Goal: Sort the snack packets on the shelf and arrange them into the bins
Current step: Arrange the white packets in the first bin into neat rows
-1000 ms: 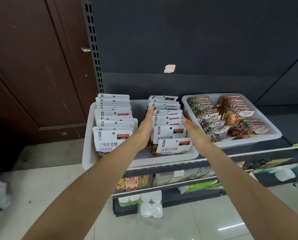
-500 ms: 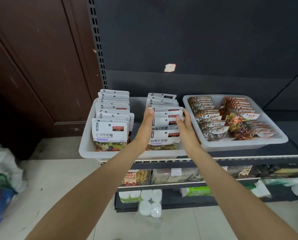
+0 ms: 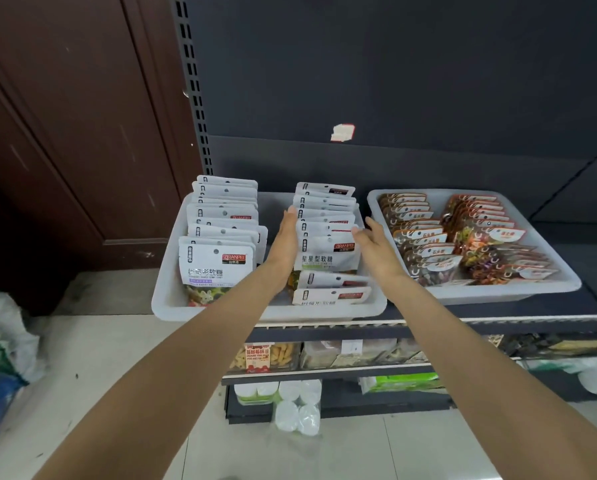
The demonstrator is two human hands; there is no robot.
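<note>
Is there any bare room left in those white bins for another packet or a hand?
In the left bin, a bare lane runs between the left row of packets and the right row; the left hand already fills its front. The right bin is crowded, bare only along its right wall.

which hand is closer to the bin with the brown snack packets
Right. The right hand hovers open just left of the brown-packet bin; the left hand lies farther left, beyond the white packet row.

Two bare forearms, no sleeves, left grip [image 3: 286, 242], right grip [image 3: 376, 249]
</note>
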